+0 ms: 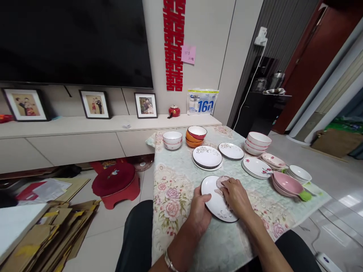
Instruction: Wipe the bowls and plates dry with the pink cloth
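A white plate [212,196] with a dark rim and a floral print is tilted above the near part of the table. My left hand [200,211] grips its left edge, thumb on the upper face and fingers underneath. On the plate's far right side, my right hand [236,194] presses a thin pinkish-beige cloth [221,181], its fingers bunched on it. Just beyond lie a stack of floral plates [207,156] and a smaller stack of similar plates [231,150]. To the right are plates with red flowers [256,167].
Across the flowered tablecloth [170,189] stand white bowls [172,139], orange and red bowls [194,139], pink-rimmed bowls [257,142], pink bowls [287,184] and small white dishes [299,173]. A red stool [117,181] and flattened cardboard [62,230] are at left.
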Action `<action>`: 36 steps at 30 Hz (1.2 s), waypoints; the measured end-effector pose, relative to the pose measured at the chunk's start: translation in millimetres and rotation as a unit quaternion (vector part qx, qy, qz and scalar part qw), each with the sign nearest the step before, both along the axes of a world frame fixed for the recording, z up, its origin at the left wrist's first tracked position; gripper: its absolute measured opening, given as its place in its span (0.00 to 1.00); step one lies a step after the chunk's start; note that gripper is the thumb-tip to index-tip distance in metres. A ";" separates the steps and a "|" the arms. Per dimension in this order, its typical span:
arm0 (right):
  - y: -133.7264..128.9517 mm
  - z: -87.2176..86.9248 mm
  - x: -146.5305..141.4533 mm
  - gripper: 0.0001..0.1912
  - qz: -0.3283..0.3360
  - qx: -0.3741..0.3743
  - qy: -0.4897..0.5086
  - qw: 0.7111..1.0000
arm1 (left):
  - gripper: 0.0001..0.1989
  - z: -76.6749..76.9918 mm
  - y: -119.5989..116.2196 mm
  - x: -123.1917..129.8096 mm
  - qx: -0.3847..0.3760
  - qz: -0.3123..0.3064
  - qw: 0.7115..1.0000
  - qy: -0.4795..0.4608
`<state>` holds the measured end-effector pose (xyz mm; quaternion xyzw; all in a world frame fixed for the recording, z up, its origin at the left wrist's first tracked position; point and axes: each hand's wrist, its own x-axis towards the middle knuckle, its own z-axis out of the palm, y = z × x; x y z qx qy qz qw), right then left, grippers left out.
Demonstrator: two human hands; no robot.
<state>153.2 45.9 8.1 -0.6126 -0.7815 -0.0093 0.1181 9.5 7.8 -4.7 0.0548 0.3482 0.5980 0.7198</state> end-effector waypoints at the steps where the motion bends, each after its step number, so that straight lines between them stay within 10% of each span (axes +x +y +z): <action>1: -2.4 -0.2 -2.7 0.11 0.011 0.002 0.008 1.000 | 0.31 -1.5 -4.5 -3.2 -0.001 -0.002 1.000 0.014; 10: -0.5 2.7 -43.3 0.11 0.130 -0.016 0.107 0.986 | 0.39 -7.2 -18.1 -9.1 0.117 -0.014 0.992 0.045; 20: 7.0 -14.4 -21.2 0.11 -0.011 0.070 -0.011 0.997 | 0.45 -3.6 -12.8 -10.2 0.053 0.070 0.995 -0.043; 30: -8.7 -8.9 -62.9 0.12 0.137 0.016 0.146 0.980 | 0.46 -6.1 -10.9 -11.7 0.086 0.029 0.994 -0.064; 36: 17.9 -4.4 -34.7 0.09 0.049 0.053 0.089 0.993 | 0.54 -5.0 -12.4 -14.2 0.092 0.028 0.991 -0.090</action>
